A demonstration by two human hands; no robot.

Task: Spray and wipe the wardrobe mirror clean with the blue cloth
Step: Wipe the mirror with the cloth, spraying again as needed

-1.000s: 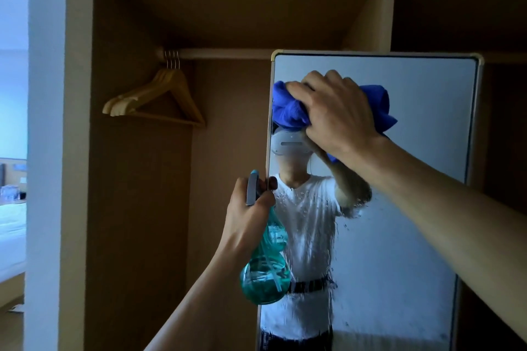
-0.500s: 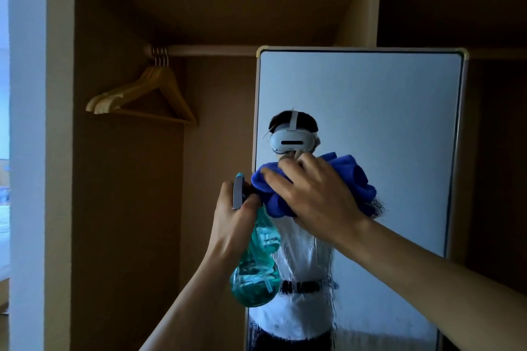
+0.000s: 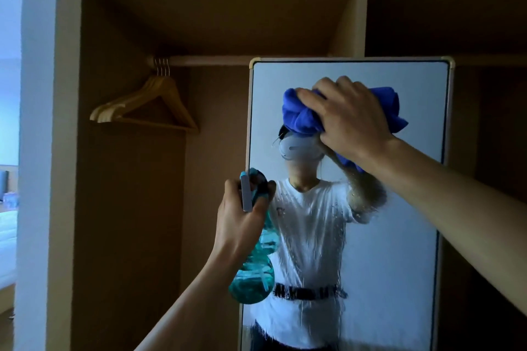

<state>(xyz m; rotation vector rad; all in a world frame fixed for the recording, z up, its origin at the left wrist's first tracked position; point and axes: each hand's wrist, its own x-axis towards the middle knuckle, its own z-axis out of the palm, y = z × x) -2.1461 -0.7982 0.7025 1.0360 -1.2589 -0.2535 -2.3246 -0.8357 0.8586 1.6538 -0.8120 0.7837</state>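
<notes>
- Wardrobe mirror (image 3: 399, 251): upright panel with a pale frame and rounded corners, standing in the wardrobe opening just under the hanging rail. Upper part of the glass looks clear; the middle and lower part is covered with droplets and runs of liquid.
- Blue cloth (image 3: 302, 114): bunched into a wad and pressed flat against the upper part of the mirror, left of its centre line. Folds stick out to both sides of the hand covering it.
- Right hand (image 3: 350, 119): laid over the blue cloth, palm toward the glass. Its fingers (image 3: 310, 99) are curled and closed on the cloth, gripping the wad. The bare forearm runs down to the lower right edge of the view.
- Spray bottle (image 3: 252, 279): teal, see-through, with a rounded belly and liquid inside. It is held upright in front of the mirror's left edge, lower than the cloth, with its grey trigger head at the top.
- Left hand (image 3: 239, 222): wrapped around the neck of the spray bottle, fingers closed about it, thumb up along the grey head. Whether the trigger is squeezed cannot be told.
- Hanging rail (image 3: 205, 60): pale round bar across the left compartment, running behind the mirror's top corner.
- Wooden hangers (image 3: 148, 105): several light-coloured ones hung close together at the left end of the rail, well apart from the mirror.
- Wardrobe (image 3: 128, 208): brown interior, dim, with a pale upright divider above the mirror.
- Reflection: a person in a white T-shirt with a dark belt and a headset, arm raised to the cloth.
</notes>
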